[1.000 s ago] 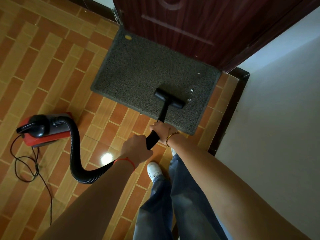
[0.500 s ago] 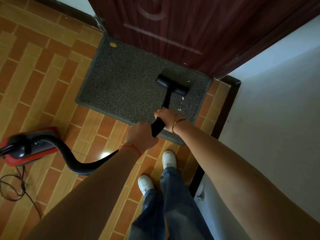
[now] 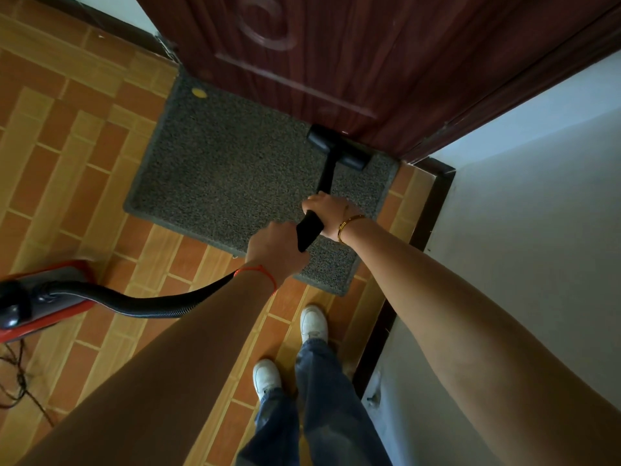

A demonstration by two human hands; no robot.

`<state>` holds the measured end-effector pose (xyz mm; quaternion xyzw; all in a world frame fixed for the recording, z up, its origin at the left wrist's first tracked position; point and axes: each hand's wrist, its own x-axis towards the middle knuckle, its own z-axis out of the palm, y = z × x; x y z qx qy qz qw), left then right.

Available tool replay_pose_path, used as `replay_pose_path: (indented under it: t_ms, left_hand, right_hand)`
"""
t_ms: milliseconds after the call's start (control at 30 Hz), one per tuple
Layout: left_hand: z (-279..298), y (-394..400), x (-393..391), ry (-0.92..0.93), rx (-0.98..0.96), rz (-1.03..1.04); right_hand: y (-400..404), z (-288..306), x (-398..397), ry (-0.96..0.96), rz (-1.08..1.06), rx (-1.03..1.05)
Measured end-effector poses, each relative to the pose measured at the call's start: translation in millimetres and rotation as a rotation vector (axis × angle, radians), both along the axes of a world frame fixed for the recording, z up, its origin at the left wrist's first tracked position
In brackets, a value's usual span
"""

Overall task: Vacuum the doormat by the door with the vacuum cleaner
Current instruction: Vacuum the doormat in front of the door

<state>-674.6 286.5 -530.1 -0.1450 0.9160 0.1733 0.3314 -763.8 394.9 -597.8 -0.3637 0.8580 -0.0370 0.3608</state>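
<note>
A grey speckled doormat [image 3: 228,169] lies on the tiled floor against a dark red door [image 3: 353,55]. The black vacuum nozzle [image 3: 339,148] rests on the mat's far right corner, touching the door's foot. Its black wand [image 3: 309,230] runs back to my hands. My right hand [image 3: 331,210] grips the wand higher up, and my left hand [image 3: 277,252] grips it just behind. A black ribbed hose [image 3: 144,302] leads left to the red vacuum body [image 3: 40,297]. A small yellow speck [image 3: 199,92] sits on the mat's far left corner.
A white wall [image 3: 521,213] with a dark skirting board [image 3: 426,213] closes off the right side. The vacuum's black power cord [image 3: 16,381] trails on the floor at the lower left. My feet in white shoes [image 3: 312,322] stand just short of the mat.
I pushed the nozzle forward across the mat, from its near right part up to the door. I stepped closer, and the vacuum body has slid toward the left edge of view.
</note>
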Motion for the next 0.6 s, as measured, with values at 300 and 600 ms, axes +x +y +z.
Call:
replay_pose_path:
  t_ms: [300, 600]
  left_hand:
    - [-4, 0, 10, -0.009, -0.003, -0.008]
    - [7, -6, 69, -0.053, 0.012, -0.003]
  right_hand:
    - [1, 1, 11, 0.009, 0.016, -0.011]
    - [-4, 9, 75, -0.014, 0.038, 0.002]
